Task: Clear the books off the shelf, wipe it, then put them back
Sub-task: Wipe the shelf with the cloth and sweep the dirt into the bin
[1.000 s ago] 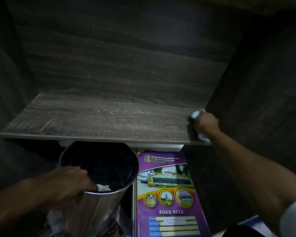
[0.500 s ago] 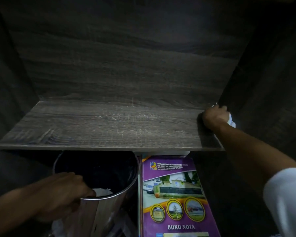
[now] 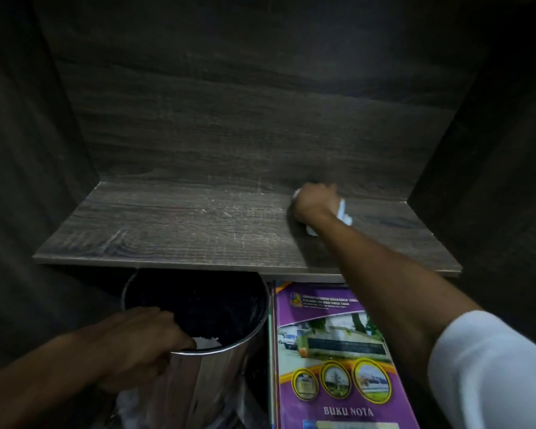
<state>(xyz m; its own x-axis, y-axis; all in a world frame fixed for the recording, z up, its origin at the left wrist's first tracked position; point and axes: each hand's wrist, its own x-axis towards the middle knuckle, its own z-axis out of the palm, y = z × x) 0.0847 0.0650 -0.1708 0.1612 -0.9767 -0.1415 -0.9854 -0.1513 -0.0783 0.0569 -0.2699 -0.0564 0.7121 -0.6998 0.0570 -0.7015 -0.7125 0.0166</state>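
The dark wood-grain shelf (image 3: 174, 230) is bare of books and shows pale scratch and dust marks near its middle. My right hand (image 3: 314, 202) grips a white cloth (image 3: 343, 212) and presses it on the shelf right of centre, against the back wall. My left hand (image 3: 143, 339) grips the rim of a shiny metal bin (image 3: 217, 376) held below the shelf's front edge. A purple book titled "BUKU NOTA" (image 3: 331, 366) lies below the shelf, right of the bin.
Dark side panels (image 3: 492, 150) close in the shelf on both sides, and a wood-grain back wall (image 3: 229, 119) rises behind it. White crumpled paper (image 3: 206, 342) lies inside the bin. A white plastic bag (image 3: 130, 404) hangs beneath the bin.
My right hand with the cloth has slid left from the shelf's right rear corner toward the middle, along the back wall. My left hand keeps its hold on the bin.
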